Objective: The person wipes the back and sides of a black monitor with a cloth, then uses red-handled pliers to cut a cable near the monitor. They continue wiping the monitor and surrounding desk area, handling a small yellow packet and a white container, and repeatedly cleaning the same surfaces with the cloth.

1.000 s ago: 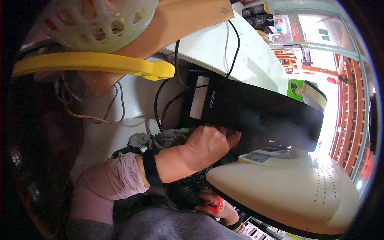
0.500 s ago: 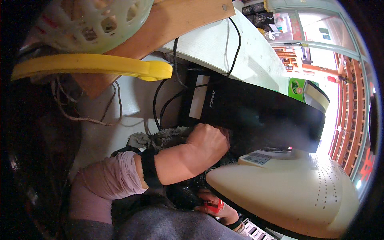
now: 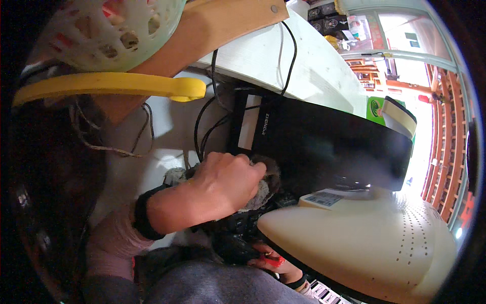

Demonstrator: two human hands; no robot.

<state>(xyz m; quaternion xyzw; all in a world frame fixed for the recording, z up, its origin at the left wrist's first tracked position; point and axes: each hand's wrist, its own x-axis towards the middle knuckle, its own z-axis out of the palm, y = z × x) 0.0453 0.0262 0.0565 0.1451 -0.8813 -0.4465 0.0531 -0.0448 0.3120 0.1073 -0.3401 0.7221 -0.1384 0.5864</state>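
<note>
My left hand [image 3: 217,180] is closed around a crumpled grey rag [image 3: 263,195], with its knuckles up. Rag and hand are at the near side of a black box-shaped unit [image 3: 324,137] that has a white strip at one end. Lower down, partly under a cream rounded casing [image 3: 349,238], my right hand [image 3: 273,262] has its fingers curled at a shiny black thing [image 3: 233,248]. Something bright red shows on or between those fingers; what they hold is too hidden to name.
Black cables [image 3: 205,131] loop beside the black unit. A yellow curved handle [image 3: 126,85], a wooden board [image 3: 217,23] and a pale green openwork basket [image 3: 116,35] stand at upper left. A white tabletop [image 3: 314,61] lies behind, with a green box [image 3: 375,109].
My left hand has drawn back to the left from the black unit's side, and the rag now shows in its fingers. My right hand stays nearly in place.
</note>
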